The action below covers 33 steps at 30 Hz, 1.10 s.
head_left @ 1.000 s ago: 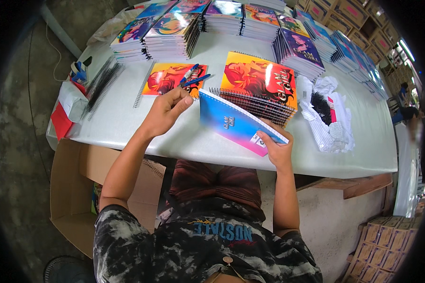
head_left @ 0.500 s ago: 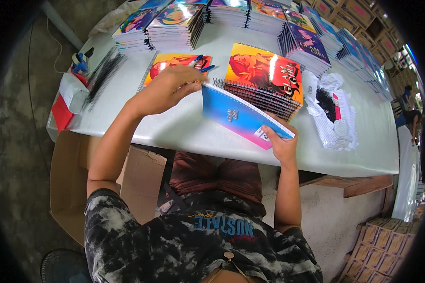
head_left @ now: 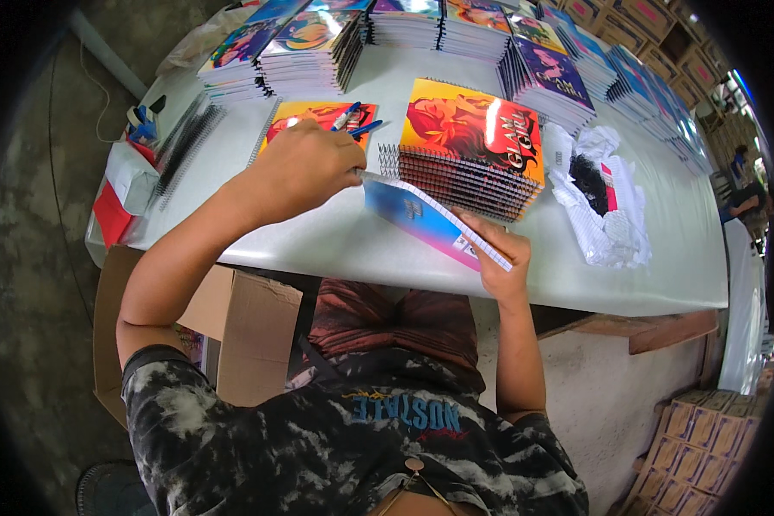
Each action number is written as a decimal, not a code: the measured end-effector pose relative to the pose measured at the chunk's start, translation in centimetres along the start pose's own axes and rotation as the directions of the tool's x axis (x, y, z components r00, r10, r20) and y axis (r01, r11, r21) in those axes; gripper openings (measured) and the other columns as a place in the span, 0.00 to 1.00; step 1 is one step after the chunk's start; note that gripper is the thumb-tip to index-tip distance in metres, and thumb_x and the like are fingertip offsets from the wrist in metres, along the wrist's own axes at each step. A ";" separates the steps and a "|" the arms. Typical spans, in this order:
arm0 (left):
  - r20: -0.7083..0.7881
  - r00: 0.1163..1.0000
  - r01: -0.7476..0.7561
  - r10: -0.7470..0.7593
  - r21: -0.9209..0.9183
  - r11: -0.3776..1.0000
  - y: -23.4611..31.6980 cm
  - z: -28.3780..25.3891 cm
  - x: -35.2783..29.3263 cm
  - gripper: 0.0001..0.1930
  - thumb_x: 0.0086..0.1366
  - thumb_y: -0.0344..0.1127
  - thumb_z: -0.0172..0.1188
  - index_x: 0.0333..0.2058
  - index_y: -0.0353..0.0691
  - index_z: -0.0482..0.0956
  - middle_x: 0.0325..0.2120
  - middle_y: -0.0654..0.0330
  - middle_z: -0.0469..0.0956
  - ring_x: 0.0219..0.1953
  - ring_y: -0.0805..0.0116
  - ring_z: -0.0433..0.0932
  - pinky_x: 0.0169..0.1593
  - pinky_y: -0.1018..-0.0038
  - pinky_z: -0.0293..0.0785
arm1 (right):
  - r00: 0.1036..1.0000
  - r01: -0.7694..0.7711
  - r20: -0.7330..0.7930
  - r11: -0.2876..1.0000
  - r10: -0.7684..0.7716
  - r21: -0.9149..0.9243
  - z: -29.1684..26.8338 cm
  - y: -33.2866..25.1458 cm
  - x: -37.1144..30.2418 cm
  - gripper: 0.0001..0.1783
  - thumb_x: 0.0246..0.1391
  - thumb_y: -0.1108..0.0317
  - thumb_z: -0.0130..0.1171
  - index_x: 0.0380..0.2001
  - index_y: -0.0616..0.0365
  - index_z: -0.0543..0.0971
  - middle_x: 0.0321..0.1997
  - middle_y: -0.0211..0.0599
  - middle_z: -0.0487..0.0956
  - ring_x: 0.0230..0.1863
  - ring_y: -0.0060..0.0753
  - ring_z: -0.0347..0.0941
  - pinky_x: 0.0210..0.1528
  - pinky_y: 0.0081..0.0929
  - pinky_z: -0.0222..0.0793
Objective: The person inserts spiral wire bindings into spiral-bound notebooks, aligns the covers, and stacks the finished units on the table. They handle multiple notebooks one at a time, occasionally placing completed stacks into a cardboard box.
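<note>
A notebook point(head_left: 413, 219) with a blue-to-pink cover is tilted above the near part of the table, its punched edge facing up. My right hand point(head_left: 500, 255) grips its right end, the thumb near a small white label. At the upper left corner my left hand point(head_left: 314, 163) is closed, fingertips pinching the end of the punched edge; whether a binding wire is between them is hidden. Just beyond, an orange notebook cover point(head_left: 297, 116) lies flat with blue pens point(head_left: 365, 129) on it. To the right stands a stack of spiral notebooks point(head_left: 469, 138) with orange covers.
Black wire coils point(head_left: 185, 142) lie at the table's left, beside a white and red packet point(head_left: 129, 185). Crumpled white paper point(head_left: 606, 228) holds a black tangle at right. More notebook stacks point(head_left: 310, 52) line the far side. An open carton point(head_left: 258, 335) stands below the front edge.
My right hand has turned the notebook, so less of its cover shows and its page edge faces up more. My left hand has shifted slightly left and down, its elbow swinging outward.
</note>
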<state>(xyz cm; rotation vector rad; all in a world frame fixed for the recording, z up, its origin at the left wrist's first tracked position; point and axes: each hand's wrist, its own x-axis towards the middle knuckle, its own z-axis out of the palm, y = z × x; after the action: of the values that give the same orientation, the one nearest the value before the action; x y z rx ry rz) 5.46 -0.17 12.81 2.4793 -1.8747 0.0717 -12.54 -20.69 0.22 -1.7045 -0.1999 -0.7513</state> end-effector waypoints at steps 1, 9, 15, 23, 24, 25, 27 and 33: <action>-0.071 0.997 0.008 -0.005 0.036 0.999 0.0 0.0 0.0 0.16 0.50 0.40 0.62 0.36 0.41 0.73 0.36 0.58 0.72 0.42 0.56 0.69 0.47 0.64 0.64 | 1.000 0.000 0.005 1.000 0.000 -0.016 0.2 -0.2 0.0 0.15 0.45 0.83 0.55 0.40 0.66 0.77 0.43 0.48 0.78 0.46 0.38 0.75 0.51 0.25 0.67; -0.457 0.870 -0.053 0.186 0.289 0.956 2.1 13.3 -5.4 0.54 0.49 0.72 0.47 0.61 0.32 0.46 0.63 0.39 0.36 0.64 0.35 0.31 0.59 0.40 0.22 | 0.990 0.141 0.034 0.980 -0.137 -0.143 1.6 -0.9 -1.0 0.16 0.42 0.78 0.59 0.39 0.61 0.79 0.41 0.47 0.78 0.43 0.39 0.76 0.46 0.26 0.70; -0.832 0.548 0.219 -0.086 0.044 0.975 -1.1 8.1 -0.8 0.54 0.51 0.74 0.41 0.60 0.27 0.46 0.62 0.36 0.35 0.64 0.41 0.30 0.60 0.44 0.21 | 0.980 0.194 0.078 0.963 -0.183 -0.187 2.8 -1.9 -1.1 0.16 0.41 0.76 0.61 0.38 0.60 0.80 0.41 0.45 0.79 0.41 0.39 0.77 0.44 0.26 0.71; -0.948 0.296 0.112 -0.114 -0.084 0.990 -2.2 8.4 -1.6 0.52 0.56 0.71 0.35 0.60 0.24 0.38 0.61 0.37 0.36 0.65 0.43 0.31 0.62 0.47 0.27 | 0.957 0.272 0.154 0.946 -0.246 -0.177 2.8 -2.4 -0.5 0.16 0.41 0.74 0.61 0.38 0.59 0.80 0.42 0.44 0.78 0.40 0.38 0.77 0.43 0.25 0.72; -0.848 0.513 0.117 -0.137 -0.089 0.989 -0.5 11.2 -3.1 0.55 0.52 0.74 0.38 0.60 0.25 0.41 0.61 0.36 0.37 0.64 0.41 0.33 0.61 0.47 0.25 | 0.959 0.266 0.153 0.942 -0.238 -0.204 3.3 -2.1 -1.3 0.17 0.40 0.73 0.61 0.39 0.59 0.80 0.42 0.44 0.78 0.41 0.38 0.77 0.43 0.26 0.72; -0.707 0.691 0.136 -0.150 -0.077 0.988 0.8 13.5 -4.7 0.57 0.48 0.77 0.40 0.59 0.26 0.44 0.61 0.35 0.38 0.64 0.39 0.35 0.61 0.46 0.24 | 0.958 0.277 0.126 0.942 -0.257 -0.188 3.4 -1.7 -1.2 0.17 0.41 0.73 0.61 0.39 0.59 0.80 0.42 0.44 0.78 0.41 0.38 0.77 0.43 0.26 0.72; -0.560 0.781 -0.123 0.275 0.293 0.948 3.2 15.2 -7.1 0.54 0.47 0.77 0.42 0.56 0.29 0.57 0.60 0.38 0.49 0.63 0.36 0.40 0.61 0.44 0.23 | 0.949 0.313 0.099 0.928 -0.299 -0.202 3.2 -1.2 -0.6 0.16 0.41 0.73 0.61 0.38 0.59 0.80 0.42 0.45 0.78 0.41 0.38 0.77 0.43 0.26 0.72; -0.856 0.498 0.004 -0.137 -0.157 0.988 0.5 11.3 -3.3 0.59 0.48 0.77 0.41 0.60 0.25 0.40 0.61 0.36 0.35 0.64 0.38 0.34 0.61 0.45 0.29 | 0.953 0.290 0.141 0.939 -0.267 -0.183 4.4 -2.5 -1.3 0.16 0.39 0.74 0.62 0.37 0.60 0.80 0.42 0.45 0.78 0.41 0.38 0.77 0.44 0.28 0.71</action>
<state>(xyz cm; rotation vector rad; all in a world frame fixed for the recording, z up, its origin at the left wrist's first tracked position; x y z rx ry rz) 4.25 2.26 1.39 1.7962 -1.2345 0.9675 -13.11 -15.57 1.09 -1.9394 -0.4669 -0.9074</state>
